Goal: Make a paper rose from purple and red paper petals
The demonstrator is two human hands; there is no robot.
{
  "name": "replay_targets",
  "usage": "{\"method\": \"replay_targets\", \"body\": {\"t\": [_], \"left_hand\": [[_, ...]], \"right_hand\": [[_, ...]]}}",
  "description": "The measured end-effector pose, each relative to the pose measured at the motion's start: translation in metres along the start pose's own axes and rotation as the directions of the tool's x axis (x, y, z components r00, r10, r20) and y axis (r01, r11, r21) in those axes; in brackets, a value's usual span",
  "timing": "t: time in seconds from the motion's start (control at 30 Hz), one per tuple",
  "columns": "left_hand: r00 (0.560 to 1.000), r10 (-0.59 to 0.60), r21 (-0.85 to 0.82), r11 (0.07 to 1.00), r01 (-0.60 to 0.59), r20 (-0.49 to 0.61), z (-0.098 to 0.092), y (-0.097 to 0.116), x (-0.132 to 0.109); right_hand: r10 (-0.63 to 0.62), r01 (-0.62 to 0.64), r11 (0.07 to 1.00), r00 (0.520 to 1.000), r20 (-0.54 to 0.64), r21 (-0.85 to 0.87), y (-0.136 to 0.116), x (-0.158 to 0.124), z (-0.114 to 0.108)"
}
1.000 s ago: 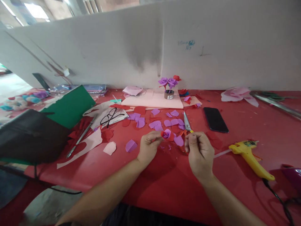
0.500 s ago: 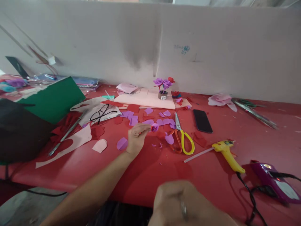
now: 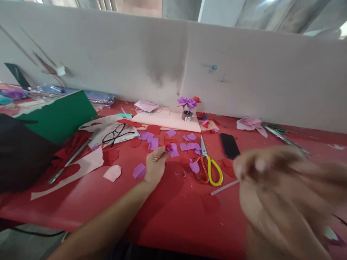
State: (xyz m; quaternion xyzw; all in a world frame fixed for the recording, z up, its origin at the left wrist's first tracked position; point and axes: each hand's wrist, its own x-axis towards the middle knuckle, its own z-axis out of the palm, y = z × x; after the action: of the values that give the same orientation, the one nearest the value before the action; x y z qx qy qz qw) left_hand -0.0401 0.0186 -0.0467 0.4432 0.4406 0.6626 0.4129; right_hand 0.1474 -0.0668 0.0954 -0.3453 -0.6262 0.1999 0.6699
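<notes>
My left hand (image 3: 155, 164) is closed, pinching a small red and purple rolled flower (image 3: 168, 148) between thumb and fingertips, just above the table. Around it lie purple petal pieces (image 3: 153, 143) and red petal pieces (image 3: 153, 130), cut from a thin material. Close to the camera on the right, my right hand (image 3: 284, 191) is raised and smeared by motion. Its fingers are too blurred to show whether they hold anything. That hand covers the glue gun, leaving only its glue stick (image 3: 225, 187) showing. Scissors (image 3: 208, 162) with yellow and orange handles lie between my hands.
A small pot of purple and red flowers (image 3: 187, 108) stands at the back on pink sheets (image 3: 162, 121). A black phone (image 3: 230, 146) lies right of the scissors. Eyeglasses (image 3: 116, 135), a metal rod (image 3: 72, 159) and a green board (image 3: 62, 117) are on the left.
My right hand has risen from the bottom middle to the right, now covering the glue gun. My left hand and its flower have shifted slightly left. The view has tilted up a little.
</notes>
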Motion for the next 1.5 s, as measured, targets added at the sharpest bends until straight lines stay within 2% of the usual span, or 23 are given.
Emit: {"method": "replay_targets", "body": {"t": [0.07,0.13,0.17,0.23,0.3,0.33,0.4,0.53,0.67,0.8,0.93,1.0,1.1,1.17,1.23,1.3,1.43,1.5], "left_hand": [[0.999,-0.010,0.028,1.000,0.011,-0.036,0.000,0.000,0.001],[0.998,-0.022,0.041,0.999,0.024,-0.053,0.000,0.000,0.002],[0.998,-0.029,0.038,0.999,0.031,-0.054,0.000,0.000,0.003],[0.998,-0.036,0.032,0.999,0.037,-0.047,0.000,-0.001,0.003],[0.998,-0.035,0.034,0.999,0.036,-0.044,0.000,0.000,0.004],[0.998,-0.034,0.034,0.999,0.035,-0.045,0.000,0.001,0.004],[0.997,-0.035,0.025,0.999,0.037,-0.062,0.001,0.003,0.004],[0.995,-0.051,-0.005,0.999,0.051,-0.087,0.004,0.010,0.005],[0.996,-0.057,-0.011,0.998,0.057,-0.063,0.006,0.012,0.005],[0.997,-0.072,-0.002,0.997,0.072,-0.032,0.005,0.009,0.005],[0.996,-0.081,0.026,0.996,0.082,-0.024,0.005,0.010,0.002],[0.996,-0.086,0.024,0.996,0.086,-0.005,0.006,0.014,0.001],[0.993,-0.110,-0.040,0.993,0.112,0.031,0.008,0.022,-0.002],[0.983,-0.169,-0.161,0.971,0.179,0.077,0.011,0.027,-0.005],[0.958,-0.245,-0.278,0.920,0.278,0.147,0.012,0.030,-0.007],[0.932,-0.296,-0.327,0.877,0.351,0.207,0.014,0.032,-0.009],[0.909,-0.351,-0.350,0.841,0.412,0.227,0.015,0.033,-0.010],[0.902,-0.370,-0.365,0.827,0.429,0.222,0.014,0.032,-0.010]], "right_hand": [[0.027,-0.027,1.000,0.990,-0.140,0.005,0.030,0.020,0.004],[0.143,-0.160,0.985,0.966,-0.216,-0.062,0.063,0.028,0.008],[0.216,-0.247,0.961,0.953,-0.214,-0.129,0.079,0.028,0.009],[0.329,-0.343,0.865,0.939,-0.102,-0.366,0.106,0.024,0.011],[0.427,-0.273,0.718,0.899,0.096,-0.640,0.125,0.020,0.012],[0.470,-0.205,0.658,0.864,0.181,-0.725,0.132,0.019,0.013],[0.523,-0.103,0.589,0.805,0.281,-0.801,0.142,0.020,0.018],[0.562,-0.047,0.501,0.777,0.283,-0.864,0.159,0.028,0.038],[0.573,-0.006,0.441,0.771,0.276,-0.898,0.176,0.031,0.058],[0.553,-0.018,0.474,0.784,0.282,-0.880,0.181,0.030,0.066],[0.501,-0.070,0.570,0.819,0.279,-0.819,0.171,0.030,0.059],[0.468,-0.129,0.651,0.844,0.262,-0.748,0.164,0.027,0.053],[0.429,-0.294,0.821,0.884,0.187,-0.489,0.154,0.018,0.045],[0.464,-0.405,0.866,0.869,0.169,-0.294,0.150,0.010,0.042],[0.543,-0.517,0.839,0.818,0.190,-0.170,0.147,0.002,0.042],[0.601,-0.600,0.797,0.772,0.206,-0.076,0.144,-0.003,0.044],[0.614,-0.625,0.781,0.763,0.203,-0.011,0.143,-0.009,0.046],[0.656,-0.669,0.743,0.732,0.183,0.008,0.143,-0.009,0.045]]}}
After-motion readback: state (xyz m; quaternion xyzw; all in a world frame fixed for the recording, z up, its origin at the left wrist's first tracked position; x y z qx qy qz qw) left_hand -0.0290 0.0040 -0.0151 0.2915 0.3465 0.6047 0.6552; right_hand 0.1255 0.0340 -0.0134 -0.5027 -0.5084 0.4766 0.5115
